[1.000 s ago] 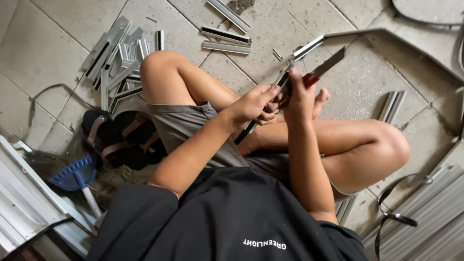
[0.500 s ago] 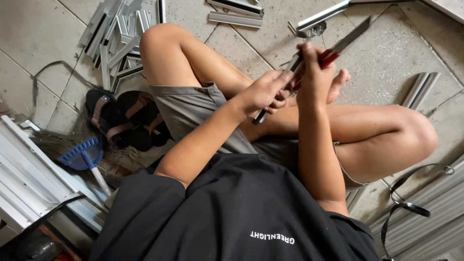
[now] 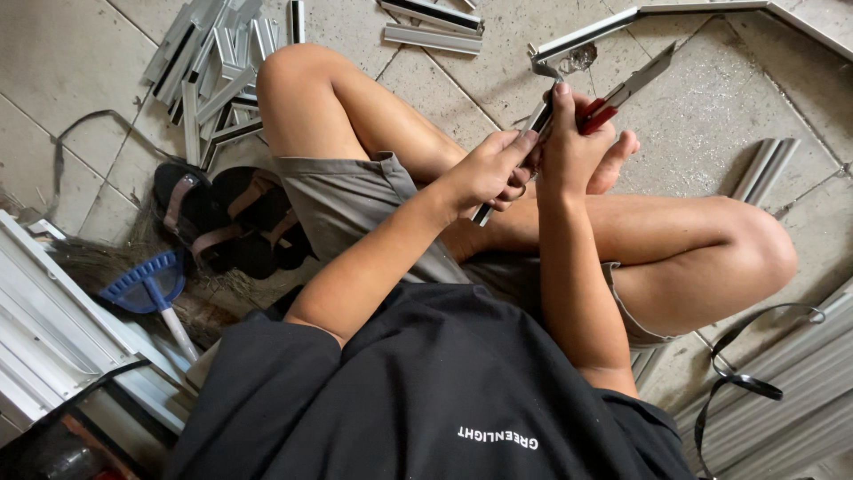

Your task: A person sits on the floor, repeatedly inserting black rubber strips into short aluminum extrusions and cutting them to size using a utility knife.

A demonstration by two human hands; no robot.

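Observation:
I sit cross-legged on a tiled floor. My left hand [image 3: 487,174] grips a narrow aluminium strip [image 3: 484,212] that runs up between both hands. My right hand [image 3: 569,147] is closed around a red-handled utility knife [image 3: 622,91], thumb raised, with the long blade pointing up and to the right. The two hands touch each other above my crossed shins, close to my bare foot [image 3: 613,164]. The upper end of the strip is hidden behind my fingers.
A heap of aluminium offcuts [image 3: 213,67] lies at the far left, and a long bent frame profile [image 3: 586,36] lies beyond my hands. Black sandals [image 3: 233,222] and a blue brush [image 3: 142,283] sit left of my thigh. Long profiles [image 3: 53,320] line the left edge; more profiles and a black strap [image 3: 742,356] are on the right.
The view has drifted, so floor and legs shift in frame. Both hands stay together on the strip and knife, with the right thumb now lifted along the strip.

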